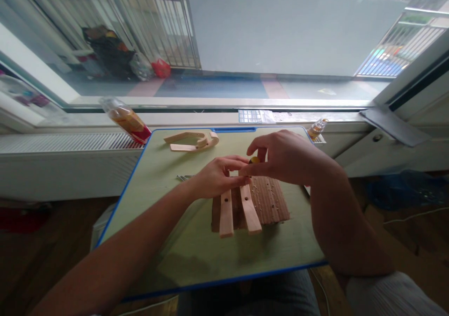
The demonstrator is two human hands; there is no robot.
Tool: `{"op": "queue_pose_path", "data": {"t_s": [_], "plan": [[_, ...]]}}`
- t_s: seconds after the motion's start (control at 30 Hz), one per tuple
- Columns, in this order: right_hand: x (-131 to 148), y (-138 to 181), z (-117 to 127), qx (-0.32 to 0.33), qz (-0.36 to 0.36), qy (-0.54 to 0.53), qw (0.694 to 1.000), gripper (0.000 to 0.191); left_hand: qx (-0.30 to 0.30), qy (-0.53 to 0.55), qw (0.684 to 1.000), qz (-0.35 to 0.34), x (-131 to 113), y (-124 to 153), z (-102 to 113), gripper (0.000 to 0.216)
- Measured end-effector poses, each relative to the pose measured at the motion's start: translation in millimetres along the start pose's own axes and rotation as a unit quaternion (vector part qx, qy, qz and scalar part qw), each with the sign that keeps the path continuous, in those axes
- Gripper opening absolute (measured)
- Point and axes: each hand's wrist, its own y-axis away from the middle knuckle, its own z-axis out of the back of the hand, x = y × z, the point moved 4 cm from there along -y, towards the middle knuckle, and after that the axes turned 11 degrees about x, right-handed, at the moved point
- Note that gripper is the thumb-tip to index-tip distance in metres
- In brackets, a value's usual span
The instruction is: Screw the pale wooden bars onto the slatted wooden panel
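Wooden strips (227, 215) overhung the brown block's near edge (271, 199), liable, I judged, to skid if my left hand (218, 176), pinching them, slackened while my right hand (282, 156) pinched a yellow-and-black piece (254, 160).

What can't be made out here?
Head view:
Small yellow-and-black object: mostly hidden by the right hand; full shape unclear.
Two pale flat wooden strips: far ends partly hidden by the left hand.
Thin silver metal pieces: too small and blurred to count.
White gridded sheet: markings too small.
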Motion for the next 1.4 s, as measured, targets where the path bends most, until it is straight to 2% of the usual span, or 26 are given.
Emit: {"op": "queue_pose_path", "data": {"t_s": [0.13,0.3,0.7,0.9,1.17,1.27,1.4], "plan": [[2.5,4.8,3.0,0.021,0.046,-0.001,0.999,0.021,-0.006,-0.009,1.000,0.000,-1.0,-0.1,0.3,0.025],[7.6,2.3,-0.4,0.016,0.044,0.010,0.999,0.014,0.010,-0.019,1.000,-0.009,-3.5,0.2,-0.8,0.026],[7.7,0.4,-3.7,-0.023,-0.022,0.076,0.997,0.029,0.016,0.007,1.000,-0.003,-3.1,-0.1,-1.9,0.026],[10.1,-0.1,-5.4,-0.048,-0.021,0.096,0.994,0.036,0.014,0.011,1.000,0.003,-3.2,0.5,-2.0,0.025],[8.0,-3.8,-7.6,-0.024,-0.033,0.071,0.997,0.040,0.023,0.045,0.999,0.012,0.6,0.7,-2.3,0.028],[5.1,-1.2,-3.7,-0.012,-0.016,0.039,0.999,0.033,0.030,0.036,0.999,0.012,0.4,0.3,-2.1,0.021],[5.7,3.0,-0.4,0.012,0.045,-0.005,0.999,0.018,0.033,0.020,0.999,0.003,-1.5,-0.3,-2.2,0.022]]}}
